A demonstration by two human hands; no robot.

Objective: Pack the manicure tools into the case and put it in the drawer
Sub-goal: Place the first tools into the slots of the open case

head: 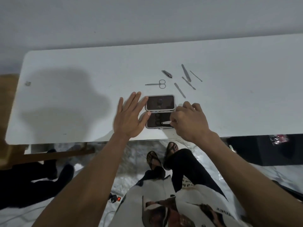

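Observation:
A grey manicure case (160, 103) lies open on the white table (82, 95), its two dark halves one behind the other. My left hand (131, 117) rests flat against the case's left side, fingers spread. My right hand (188, 122) pinches a small metal tool (165, 122) over the near half. Behind the case lie small scissors (158, 84), a nail clipper (167, 74) and several thin metal tools (186, 72), (179, 90), (188, 83), (196, 76).
The table's front edge runs just below the case. A dark cabinet (265, 149) stands under the table at right. Below are my legs, a wooden piece at left (9, 122) and a power strip (115, 199) on the floor.

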